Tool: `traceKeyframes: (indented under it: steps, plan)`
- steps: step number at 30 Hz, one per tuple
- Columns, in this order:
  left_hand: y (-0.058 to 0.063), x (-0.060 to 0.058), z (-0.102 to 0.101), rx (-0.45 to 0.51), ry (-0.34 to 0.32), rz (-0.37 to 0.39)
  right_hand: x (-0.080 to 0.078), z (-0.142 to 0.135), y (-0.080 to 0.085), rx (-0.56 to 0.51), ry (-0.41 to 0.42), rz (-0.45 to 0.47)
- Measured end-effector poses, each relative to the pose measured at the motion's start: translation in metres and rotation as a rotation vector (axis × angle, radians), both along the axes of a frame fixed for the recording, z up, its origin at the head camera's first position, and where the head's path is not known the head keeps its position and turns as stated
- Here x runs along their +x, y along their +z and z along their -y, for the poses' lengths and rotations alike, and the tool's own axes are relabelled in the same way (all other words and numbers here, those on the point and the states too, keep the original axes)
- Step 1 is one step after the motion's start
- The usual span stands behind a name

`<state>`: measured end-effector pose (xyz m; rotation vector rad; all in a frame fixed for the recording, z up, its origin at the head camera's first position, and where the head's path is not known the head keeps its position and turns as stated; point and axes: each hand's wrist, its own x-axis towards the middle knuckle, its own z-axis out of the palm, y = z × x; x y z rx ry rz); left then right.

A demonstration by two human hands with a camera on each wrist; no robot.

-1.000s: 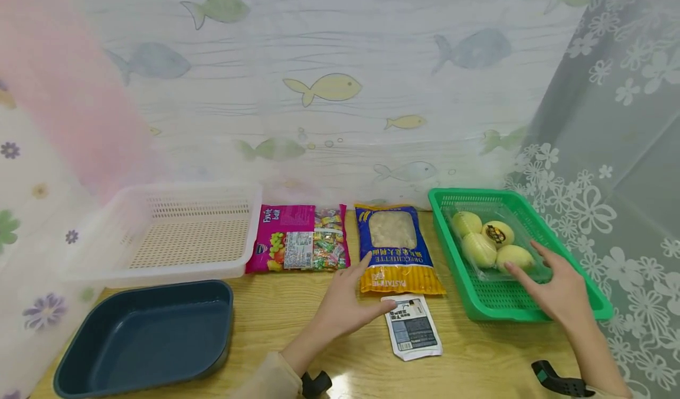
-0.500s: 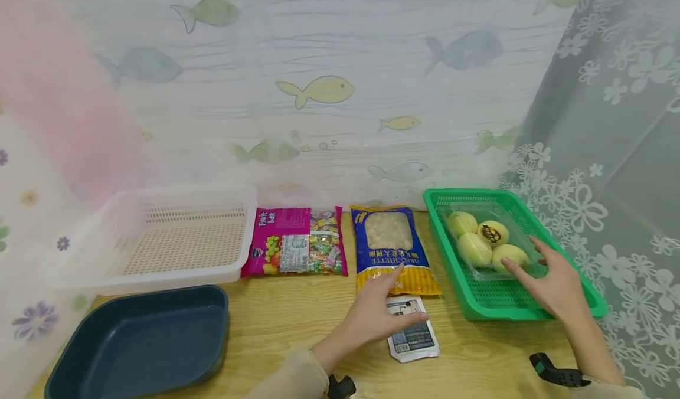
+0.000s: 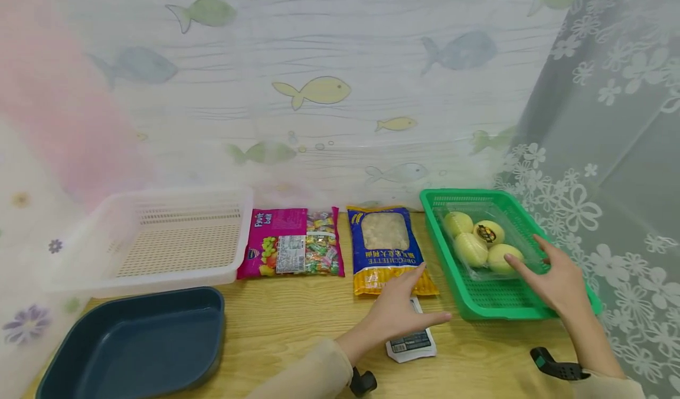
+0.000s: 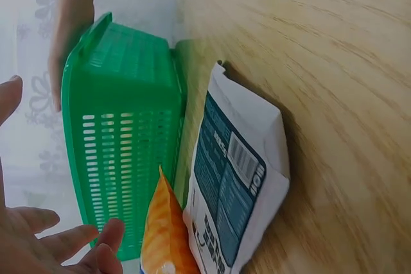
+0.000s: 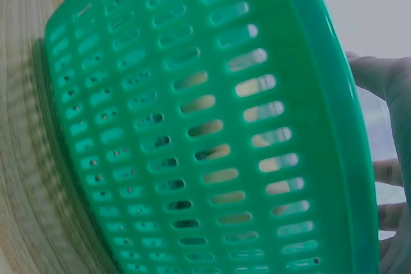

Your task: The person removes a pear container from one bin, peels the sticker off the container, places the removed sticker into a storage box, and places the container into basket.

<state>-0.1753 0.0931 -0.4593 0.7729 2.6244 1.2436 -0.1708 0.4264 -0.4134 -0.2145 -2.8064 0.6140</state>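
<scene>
My left hand (image 3: 394, 315) hovers over a white packet with a dark label (image 3: 411, 345), partly covering it. Its thumb points right and its fingers are spread, holding nothing. Just beyond lies a blue and orange pasta bag (image 3: 385, 234). A green basket (image 3: 491, 311) stands at the right, with a clear plastic pack of pale yellow-green fruits (image 3: 471, 249) inside. Over the basket's right side is my right hand (image 3: 558, 281), thumb and fingers spread apart beside the pack's near right corner. Whether it touches the pack is unclear. In the right wrist view, the basket wall (image 5: 212, 126) hides much of the pack.
A pink candy bag (image 3: 289, 242) lies left of the pasta. Behind at the left stands a white perforated basket (image 3: 180, 281), with a dark blue tub (image 3: 154, 346) in front of it. A fish-patterned curtain (image 3: 319, 51) hangs at the table's back edge.
My left hand has moved right, from left of the white packet to over it, toward the green basket. My right hand stays beside the fruit pack. The head view has shifted slightly.
</scene>
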Motion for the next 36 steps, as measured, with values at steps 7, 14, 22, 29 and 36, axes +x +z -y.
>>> traceKeyframes:
  steps: [7,14,22,29,36]
  plan:
    - [0.000,0.002,-0.017,0.028,-0.012,0.005,-0.001,-0.009,-0.001,0.002,-0.002,0.028]
    - [-0.004,0.013,-0.036,0.075,-0.031,0.048,-0.001,-0.019,-0.002,0.005,-0.013,0.078]
    - [-0.011,0.019,-0.048,0.135,0.031,0.142,-0.017,-0.022,-0.004,-0.060,0.031,0.222]
    - [-0.015,0.015,-0.058,0.234,0.025,0.168,-0.027,-0.026,-0.002,-0.085,0.030,0.288]
    - [-0.020,0.014,-0.065,0.342,0.002,0.190,-0.031,-0.029,-0.001,-0.153,0.050,0.337]
